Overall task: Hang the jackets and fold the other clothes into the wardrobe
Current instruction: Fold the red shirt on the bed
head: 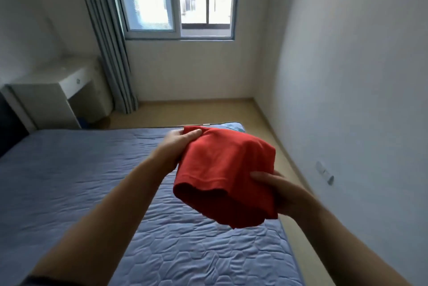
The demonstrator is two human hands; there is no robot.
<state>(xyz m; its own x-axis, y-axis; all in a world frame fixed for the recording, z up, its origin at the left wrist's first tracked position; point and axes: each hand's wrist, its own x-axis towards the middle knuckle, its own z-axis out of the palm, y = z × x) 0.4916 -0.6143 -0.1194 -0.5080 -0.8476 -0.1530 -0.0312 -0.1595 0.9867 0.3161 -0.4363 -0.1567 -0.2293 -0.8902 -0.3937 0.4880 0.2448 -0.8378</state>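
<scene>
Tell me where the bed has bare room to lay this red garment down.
The mattress is bare from the dark headboard side across to the left hand, and also below the red garment toward the near edge. Only the far right corner holds something: a blue cloth, partly hidden.

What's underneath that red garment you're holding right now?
The red garment hangs in the air, gripped by the left hand and right hand. Below it lies the blue quilted mattress. Fingers beneath the cloth are hidden.

Blue quilted bed (69, 181), wrinkled cover, on beige floor (196, 111)
</scene>
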